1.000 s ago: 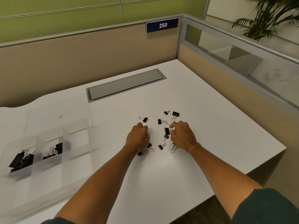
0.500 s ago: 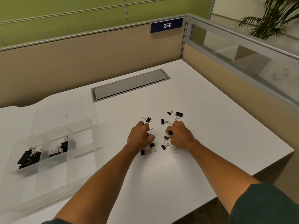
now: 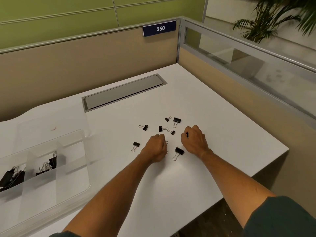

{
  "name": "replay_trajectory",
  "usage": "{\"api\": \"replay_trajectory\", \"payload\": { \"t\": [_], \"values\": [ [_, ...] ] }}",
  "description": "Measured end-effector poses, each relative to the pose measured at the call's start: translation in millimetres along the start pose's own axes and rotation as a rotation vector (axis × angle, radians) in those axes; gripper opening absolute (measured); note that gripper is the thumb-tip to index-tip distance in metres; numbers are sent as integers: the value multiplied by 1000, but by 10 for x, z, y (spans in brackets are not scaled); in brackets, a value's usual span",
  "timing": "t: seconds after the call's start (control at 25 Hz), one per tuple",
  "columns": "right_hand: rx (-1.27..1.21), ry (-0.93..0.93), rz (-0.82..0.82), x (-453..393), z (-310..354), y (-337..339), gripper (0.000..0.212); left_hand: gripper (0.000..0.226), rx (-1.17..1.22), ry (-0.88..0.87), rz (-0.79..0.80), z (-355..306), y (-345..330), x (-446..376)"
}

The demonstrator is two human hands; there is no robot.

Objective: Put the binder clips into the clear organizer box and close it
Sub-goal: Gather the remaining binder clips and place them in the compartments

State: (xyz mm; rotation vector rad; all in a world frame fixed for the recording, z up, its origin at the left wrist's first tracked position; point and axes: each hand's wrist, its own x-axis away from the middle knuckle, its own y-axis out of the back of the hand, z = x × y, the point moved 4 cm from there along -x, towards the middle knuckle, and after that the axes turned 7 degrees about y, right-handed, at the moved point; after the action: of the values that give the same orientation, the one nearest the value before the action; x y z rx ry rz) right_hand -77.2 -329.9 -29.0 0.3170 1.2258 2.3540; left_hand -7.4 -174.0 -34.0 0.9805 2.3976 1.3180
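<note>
While box (image 3: 42, 168) sits open at worktop's (image 3: 222, 134) left edge, task roughly midway: clips already in two of its compartments, third looks empty. Seven loose clips (image 3: 179, 151) lie right of box, around hands. Left hand (image 3: 156, 149) curled, wire loops of clip showing at its fingers. Right hand (image 3: 194, 140) curled, pinching something small and dark, likely clip. Left to do: move rest, close lid (image 3: 51, 124). Hard to tell: how many clips each fist holds; box cut off at left; clear lid faint behind box.
</note>
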Motion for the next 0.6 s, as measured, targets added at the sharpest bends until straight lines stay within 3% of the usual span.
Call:
{"api": "replay_trajectory", "payload": {
  "t": [0.36, 0.6],
  "values": [
    [-37, -68, -17, 111, -187, 71, 15, 51, -150, 15, 42, -280, -446, -87],
    [2, -25, -31, 139, -165, 94, 17, 41, -220, -24, 57, -354, -518, -60]
  ]
}}
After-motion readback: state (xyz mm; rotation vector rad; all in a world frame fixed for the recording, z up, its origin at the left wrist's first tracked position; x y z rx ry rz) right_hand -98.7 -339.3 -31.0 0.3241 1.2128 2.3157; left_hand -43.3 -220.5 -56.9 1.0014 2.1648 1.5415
